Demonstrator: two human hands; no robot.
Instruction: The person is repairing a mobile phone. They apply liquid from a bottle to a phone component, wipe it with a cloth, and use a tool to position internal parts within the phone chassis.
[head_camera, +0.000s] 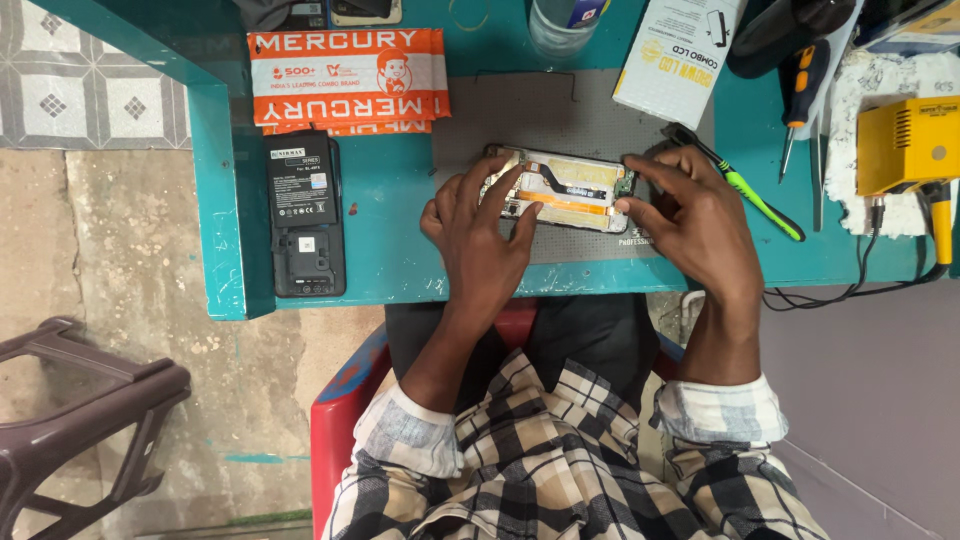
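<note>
An opened phone (565, 188), its insides and an orange flex strip showing, lies on a grey work mat (560, 115) on the teal table (390, 180). My left hand (478, 235) presses its fingers on the phone's left end. My right hand (695, 215) grips the phone's right end with thumb and fingers. A green-handled tool (755, 195) lies just right of my right hand.
A black phone back with a battery (303, 210) lies at the table's left. Orange packets (345, 80) lie behind it. A white box (675, 55), a screwdriver (797, 95), a yellow soldering station (905, 145) and a clear cup (560, 25) stand around. A dark stool (70, 410) is at left.
</note>
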